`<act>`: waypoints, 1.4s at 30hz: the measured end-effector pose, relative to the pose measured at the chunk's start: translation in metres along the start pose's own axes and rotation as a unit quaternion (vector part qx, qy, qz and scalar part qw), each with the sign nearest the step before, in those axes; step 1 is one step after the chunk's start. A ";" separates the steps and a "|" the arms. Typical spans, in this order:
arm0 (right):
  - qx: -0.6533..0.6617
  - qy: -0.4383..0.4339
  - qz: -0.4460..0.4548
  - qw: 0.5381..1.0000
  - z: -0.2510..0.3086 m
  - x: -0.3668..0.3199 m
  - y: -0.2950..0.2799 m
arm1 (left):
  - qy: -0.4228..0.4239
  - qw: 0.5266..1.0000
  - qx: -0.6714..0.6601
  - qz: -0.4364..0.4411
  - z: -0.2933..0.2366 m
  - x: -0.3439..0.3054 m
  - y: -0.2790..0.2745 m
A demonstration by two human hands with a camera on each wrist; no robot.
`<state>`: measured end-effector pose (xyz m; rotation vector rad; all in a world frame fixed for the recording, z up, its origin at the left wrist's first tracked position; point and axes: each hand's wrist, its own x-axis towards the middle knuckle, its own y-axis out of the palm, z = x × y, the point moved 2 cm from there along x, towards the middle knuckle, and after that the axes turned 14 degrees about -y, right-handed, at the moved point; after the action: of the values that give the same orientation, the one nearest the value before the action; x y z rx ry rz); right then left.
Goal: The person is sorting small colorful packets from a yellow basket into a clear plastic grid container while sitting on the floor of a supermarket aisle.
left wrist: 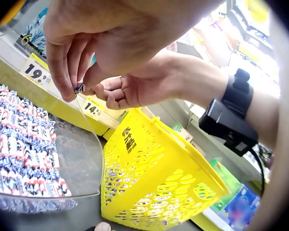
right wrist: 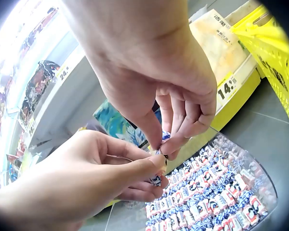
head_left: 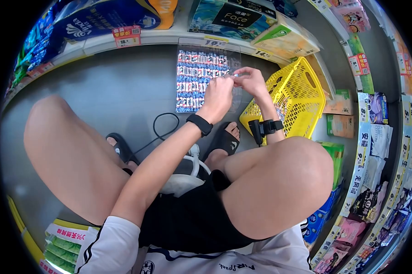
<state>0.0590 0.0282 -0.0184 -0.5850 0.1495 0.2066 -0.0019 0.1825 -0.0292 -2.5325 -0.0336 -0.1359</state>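
Note:
A small candy (right wrist: 156, 181) in a blue, white and red twist wrapper is held between both hands. My left hand (head_left: 219, 93) pinches it between thumb and fingers, over the right side of a clear plastic tray (head_left: 236, 98). From the other side, my right hand (head_left: 252, 82) pinches the wrapper's blue twisted end, fingertips right against the left thumb in the right wrist view. Wrapped candies (head_left: 200, 72) of the same look lie in neat rows in the tray, its right strip showing bare plastic. The fingers partly hide the held candy.
A yellow perforated basket (left wrist: 151, 154) with wrapped candies inside stands right of the tray. Shelves with tissue packs (head_left: 233, 20) and price tags run behind and along the right. Sandalled feet (head_left: 224, 139) and a black cable (head_left: 158, 130) are on the grey floor before the tray.

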 end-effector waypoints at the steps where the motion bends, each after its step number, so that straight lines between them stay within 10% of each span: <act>1: -0.013 -0.007 -0.005 1.000 -0.003 0.003 0.007 | -0.012 1.000 -0.016 -0.006 0.005 -0.002 0.001; 19: -0.121 -0.013 0.004 0.993 -0.058 0.006 0.084 | -0.146 0.988 -0.023 0.042 0.092 -0.029 0.053; 42: -0.163 0.030 -0.098 0.981 -0.095 0.030 0.104 | -0.034 0.977 0.200 0.064 0.102 -0.040 0.067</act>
<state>0.0559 0.0643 -0.1575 -0.9282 0.1169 0.0209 -0.0288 0.1853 -0.1545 -2.1286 0.0698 0.0089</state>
